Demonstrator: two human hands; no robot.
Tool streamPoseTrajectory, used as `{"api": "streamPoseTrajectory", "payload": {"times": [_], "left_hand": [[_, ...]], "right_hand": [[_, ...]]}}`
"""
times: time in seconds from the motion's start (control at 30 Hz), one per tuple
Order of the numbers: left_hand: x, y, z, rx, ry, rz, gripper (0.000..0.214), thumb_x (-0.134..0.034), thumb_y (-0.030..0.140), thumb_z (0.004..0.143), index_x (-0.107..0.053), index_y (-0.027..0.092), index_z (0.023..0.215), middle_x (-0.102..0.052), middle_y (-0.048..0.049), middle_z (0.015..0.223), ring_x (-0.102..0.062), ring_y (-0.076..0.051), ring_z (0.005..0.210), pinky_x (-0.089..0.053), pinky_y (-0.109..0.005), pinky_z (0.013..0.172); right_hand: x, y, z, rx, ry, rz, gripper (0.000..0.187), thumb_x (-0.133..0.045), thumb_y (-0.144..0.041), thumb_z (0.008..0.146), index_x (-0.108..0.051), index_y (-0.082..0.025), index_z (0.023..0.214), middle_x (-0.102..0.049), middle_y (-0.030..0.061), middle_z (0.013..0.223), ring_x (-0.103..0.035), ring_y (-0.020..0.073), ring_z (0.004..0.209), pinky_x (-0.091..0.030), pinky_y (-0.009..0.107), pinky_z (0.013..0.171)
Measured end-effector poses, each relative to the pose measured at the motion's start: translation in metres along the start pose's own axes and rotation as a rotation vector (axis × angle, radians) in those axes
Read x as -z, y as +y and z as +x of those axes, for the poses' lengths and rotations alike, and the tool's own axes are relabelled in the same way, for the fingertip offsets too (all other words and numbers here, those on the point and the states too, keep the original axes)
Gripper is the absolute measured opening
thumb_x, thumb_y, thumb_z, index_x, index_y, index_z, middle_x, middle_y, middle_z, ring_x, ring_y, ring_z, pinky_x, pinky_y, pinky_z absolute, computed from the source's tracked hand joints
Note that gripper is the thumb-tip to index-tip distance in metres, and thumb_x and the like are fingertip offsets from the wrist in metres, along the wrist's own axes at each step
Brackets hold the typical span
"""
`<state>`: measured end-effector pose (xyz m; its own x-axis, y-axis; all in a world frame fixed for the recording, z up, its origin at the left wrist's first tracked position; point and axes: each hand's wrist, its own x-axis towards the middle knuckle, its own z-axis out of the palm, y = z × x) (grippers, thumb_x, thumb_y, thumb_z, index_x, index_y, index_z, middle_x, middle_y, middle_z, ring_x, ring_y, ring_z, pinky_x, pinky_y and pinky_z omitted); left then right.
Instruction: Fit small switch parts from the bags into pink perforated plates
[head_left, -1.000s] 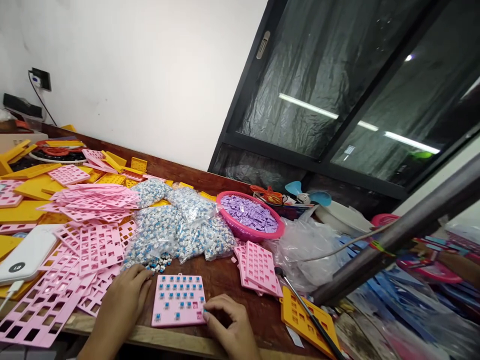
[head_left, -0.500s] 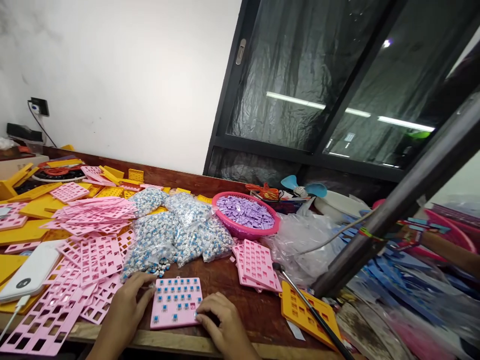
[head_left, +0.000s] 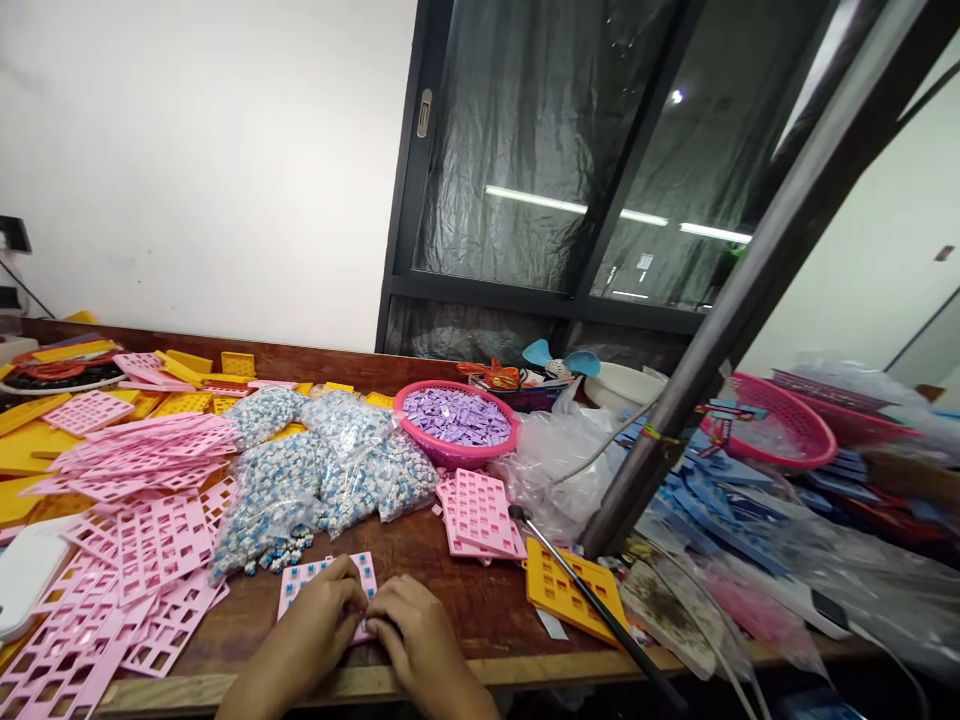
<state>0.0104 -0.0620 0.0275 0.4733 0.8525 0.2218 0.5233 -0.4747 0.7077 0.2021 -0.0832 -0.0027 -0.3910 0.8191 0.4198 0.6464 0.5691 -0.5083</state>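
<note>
A pink keyboard plate (head_left: 309,565) lies near the table's front edge, with several small blue-and-white key switches (head_left: 294,588) in its holes. My left hand (head_left: 321,612) reaches across the plate and hides much of its lower part. Its fingers are curled closed at the plate's right side. Opposite it, my right hand (head_left: 414,618) is at the right edge, thumb and fingers pinched together. The two sets of fingertips nearly meet over the lower right corner. What is between them is too small and covered to make out.
Behind the plate sit clear bags of switches (head_left: 352,450) and a pink basket of purple pieces (head_left: 457,418). Stacked pink plates (head_left: 161,540) spread at left. At right are more pink plates (head_left: 480,510), a yellow plate (head_left: 574,590), a black rod (head_left: 592,597) and a slanted metal post (head_left: 697,350).
My left hand has moved right, from the plate's left edge onto the plate, its fingers now beside my right hand's. The camera view has turned right.
</note>
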Motion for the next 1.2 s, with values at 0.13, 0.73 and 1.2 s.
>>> {"api": "streamPoseTrajectory", "payload": {"times": [0.13,0.73,1.2], "left_hand": [[0.006,-0.001,-0.002,-0.008,-0.095,0.016,0.022,-0.048,0.019,0.093,-0.069,0.02,0.089,-0.067,-0.0049,0.099,-0.063,-0.019,0.093,-0.047,-0.03,0.084],[-0.003,-0.007,0.001,0.103,0.002,0.228,0.024,-0.054,0.015,0.092,-0.077,0.021,0.095,-0.075,-0.0074,0.101,-0.064,-0.026,0.103,-0.043,-0.039,0.093],[-0.023,-0.018,-0.006,0.087,0.101,0.368,0.026,-0.05,0.02,0.1,-0.076,0.021,0.095,-0.074,-0.0065,0.097,-0.064,-0.026,0.099,-0.044,-0.041,0.09]], "right_hand": [[-0.005,0.001,-0.002,0.026,0.006,-0.087,0.015,-0.063,-0.006,0.091,-0.066,-0.021,0.092,-0.072,0.0013,0.096,-0.062,0.0187,0.094,-0.045,0.028,0.083],[-0.009,0.0,0.021,0.162,-0.204,-0.609,0.008,-0.062,-0.017,0.095,-0.067,-0.017,0.088,-0.072,0.0057,0.087,-0.06,0.0207,0.085,-0.041,0.034,0.076],[-0.005,-0.016,-0.024,0.0,0.059,0.021,0.04,-0.06,-0.013,0.093,-0.059,-0.025,0.131,-0.069,0.0077,0.124,-0.065,0.0231,0.111,-0.053,0.037,0.097]]}}
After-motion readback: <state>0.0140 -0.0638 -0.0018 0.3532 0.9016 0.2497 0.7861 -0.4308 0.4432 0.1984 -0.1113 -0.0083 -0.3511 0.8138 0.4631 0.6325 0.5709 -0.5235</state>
